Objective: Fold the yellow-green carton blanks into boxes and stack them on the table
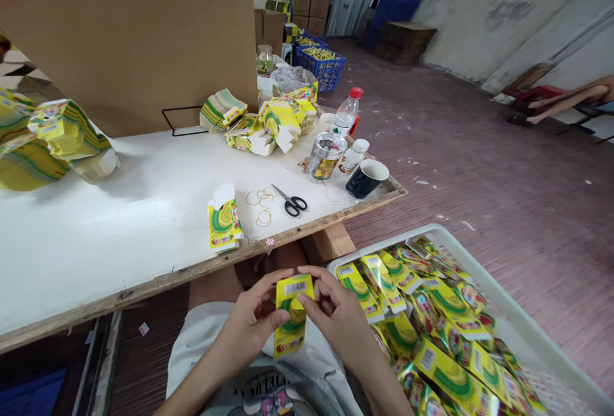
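Above my lap I hold a small yellow and green carton (293, 329) upright, with its barcode near the top. My left hand (259, 310) grips its left side, thumb on the front face. On the other side, my right hand (333, 307) pinches the top right part, thumb also on the front. A short stack of flat cartons (223, 221) lies on the white table (144, 224) ahead of my hands. To my right stands a pale tray (542, 333) filled with yellow cartons (444, 371) and shiny packets.
Black-handled scissors (293, 205) and several rubber bands (263, 217) lie near the table edge. A dark mug (367, 178), a clear jar (326, 157) and a bottle (348, 112) stand at the right corner. Flat carton bundles (278, 121) sit behind, by a large cardboard panel (144, 38).
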{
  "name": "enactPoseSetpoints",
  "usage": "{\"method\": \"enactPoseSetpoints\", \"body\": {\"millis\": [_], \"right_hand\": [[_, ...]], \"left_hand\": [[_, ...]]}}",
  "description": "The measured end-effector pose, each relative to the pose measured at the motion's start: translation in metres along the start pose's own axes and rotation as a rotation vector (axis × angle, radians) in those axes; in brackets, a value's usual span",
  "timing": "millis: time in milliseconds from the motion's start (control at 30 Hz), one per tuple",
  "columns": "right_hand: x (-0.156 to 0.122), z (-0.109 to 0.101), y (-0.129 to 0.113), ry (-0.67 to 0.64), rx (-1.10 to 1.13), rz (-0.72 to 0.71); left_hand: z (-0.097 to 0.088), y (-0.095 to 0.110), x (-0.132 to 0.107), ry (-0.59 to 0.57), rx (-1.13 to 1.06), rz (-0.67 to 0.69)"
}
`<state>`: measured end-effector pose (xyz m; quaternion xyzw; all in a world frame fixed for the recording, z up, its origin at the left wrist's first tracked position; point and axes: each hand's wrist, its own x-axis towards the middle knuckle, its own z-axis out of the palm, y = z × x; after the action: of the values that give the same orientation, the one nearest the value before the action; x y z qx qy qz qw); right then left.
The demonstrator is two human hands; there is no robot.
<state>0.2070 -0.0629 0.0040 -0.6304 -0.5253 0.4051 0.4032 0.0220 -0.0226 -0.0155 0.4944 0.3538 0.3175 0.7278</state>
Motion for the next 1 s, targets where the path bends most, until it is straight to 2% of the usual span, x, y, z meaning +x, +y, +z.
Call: {"method": "enactPoseSetpoints", "body": {"millis": [100,200,300,367,433,467,500,533,600,633,667,700,733,800,933,1000], "right_hand": [[-0.001,0.005,0.000,0.030,-0.023,-0.006],[-0.002,0.010,0.000,0.016,-0.030,-0.033],[0.000,0.014,-0.002,0.077,-0.069,-0.096],[0.001,0.011,-0.003,0.114,-0.092,-0.151],[-0.002,-0.002,-0.002,0.108,-0.136,-0.173],[-0.006,-0.014,0.001,0.100,-0.192,-0.173],[-0.011,-0.030,0.006,0.111,-0.283,-0.164],[-0.017,-0.047,0.012,0.134,-0.408,-0.153],[-0.031,-0.082,0.028,0.211,-0.710,-0.116],[-0.038,-0.096,0.036,0.231,-0.816,-0.072],[-0.043,-0.105,0.042,0.190,-0.860,-0.049],[-0.046,-0.108,0.046,0.135,-0.862,-0.029],[-0.046,-0.106,0.047,0.076,-0.822,-0.024],[-0.038,-0.087,0.041,0.015,-0.680,-0.052],[-0.008,-0.026,0.008,0.123,-0.419,-0.155],[0.005,-0.003,-0.006,0.133,-0.344,-0.206]], "left_hand": [[-0.001,0.003,0.001,-0.049,-0.079,-0.049],[-0.002,0.005,0.004,-0.024,-0.149,-0.087],[0.005,0.004,0.003,0.002,-0.180,-0.100],[0.010,0.004,0.002,-0.023,-0.128,-0.092],[0.009,0.006,0.004,-0.035,0.021,-0.043],[0.004,0.008,0.006,0.009,0.136,0.007],[-0.005,0.010,0.010,0.104,0.275,0.070],[-0.017,0.013,0.016,0.240,0.425,0.138],[-0.049,0.019,0.029,0.601,0.736,0.212],[-0.066,0.021,0.036,0.745,0.856,0.194],[-0.082,0.023,0.041,0.810,0.963,0.118],[-0.095,0.024,0.045,0.802,1.023,0.031],[-0.106,0.026,0.048,0.801,1.045,-0.005],[-0.117,0.027,0.047,0.774,1.061,-0.044],[-0.115,0.029,0.036,0.809,1.073,-0.007],[-0.114,0.029,0.033,0.824,1.075,0.011]]}}
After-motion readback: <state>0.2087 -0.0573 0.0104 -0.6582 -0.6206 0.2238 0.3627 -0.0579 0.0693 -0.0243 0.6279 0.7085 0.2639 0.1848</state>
